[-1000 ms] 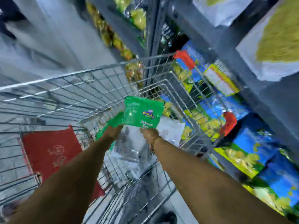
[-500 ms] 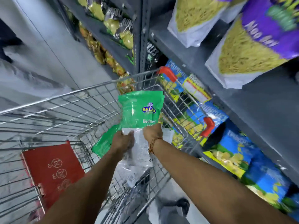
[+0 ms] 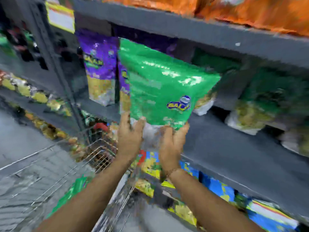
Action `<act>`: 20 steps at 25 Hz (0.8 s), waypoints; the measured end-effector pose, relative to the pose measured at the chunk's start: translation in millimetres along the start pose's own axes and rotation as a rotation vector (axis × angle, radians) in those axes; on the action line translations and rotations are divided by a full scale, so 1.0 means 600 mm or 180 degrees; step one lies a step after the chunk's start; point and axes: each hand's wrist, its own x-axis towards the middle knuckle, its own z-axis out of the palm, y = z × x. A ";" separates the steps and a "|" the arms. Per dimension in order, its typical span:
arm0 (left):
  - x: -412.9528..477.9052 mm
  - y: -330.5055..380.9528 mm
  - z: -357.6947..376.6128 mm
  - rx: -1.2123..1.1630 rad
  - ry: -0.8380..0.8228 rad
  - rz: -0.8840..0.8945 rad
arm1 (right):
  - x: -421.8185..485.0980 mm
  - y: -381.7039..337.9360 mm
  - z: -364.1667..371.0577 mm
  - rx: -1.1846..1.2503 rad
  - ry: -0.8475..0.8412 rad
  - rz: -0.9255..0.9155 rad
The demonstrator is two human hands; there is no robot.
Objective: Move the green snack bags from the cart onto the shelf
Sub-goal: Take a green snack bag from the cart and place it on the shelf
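Observation:
A large green snack bag (image 3: 160, 84) with a blue and yellow logo is held up in front of the grey shelf (image 3: 225, 144), its top leaning toward the shelf opening. My left hand (image 3: 129, 133) grips its lower left corner and my right hand (image 3: 173, 141) cups its clear bottom from the right. Another green bag (image 3: 73, 191) lies in the wire cart (image 3: 50, 173) at lower left, partly hidden by my left forearm. More green bags (image 3: 267, 91) stand on the shelf at the right, blurred.
Purple snack bags (image 3: 100, 67) stand on the same shelf just left of the held bag. Orange bags (image 3: 250, 10) fill the shelf above, blue and yellow packs (image 3: 217, 190) the one below. A grey upright post (image 3: 55, 64) divides the racks. The grey floor (image 3: 20, 136) lies to the left.
Both hands have lifted the green bag out of the cart and up to shelf height. The view has swung up from the cart to the shelves.

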 end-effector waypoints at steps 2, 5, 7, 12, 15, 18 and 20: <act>0.014 0.015 0.079 -0.0020 -0.0549 -0.0106 | 0.060 -0.011 -0.055 -0.0242 0.0390 -0.0159; 0.050 -0.017 0.180 -0.0176 -0.1239 -0.0376 | 0.144 0.023 -0.113 -0.0774 0.0640 -0.0111; 0.066 -0.054 0.214 -0.0042 -0.1504 -0.0552 | 0.164 0.047 -0.135 -0.1251 0.0327 0.0051; 0.116 -0.079 0.230 -0.1539 -0.1233 -0.1690 | 0.164 0.058 -0.125 -0.1656 0.1402 0.0927; 0.129 -0.067 0.256 -0.1687 -0.1852 -0.1861 | 0.173 0.050 -0.085 -0.0978 0.1880 0.2463; 0.125 -0.087 0.257 -0.1400 -0.2017 -0.1806 | 0.214 0.058 -0.093 -0.0478 0.1847 0.2282; 0.118 -0.110 0.238 -0.1326 -0.1772 -0.1718 | 0.234 0.063 -0.125 0.0048 0.1683 0.1802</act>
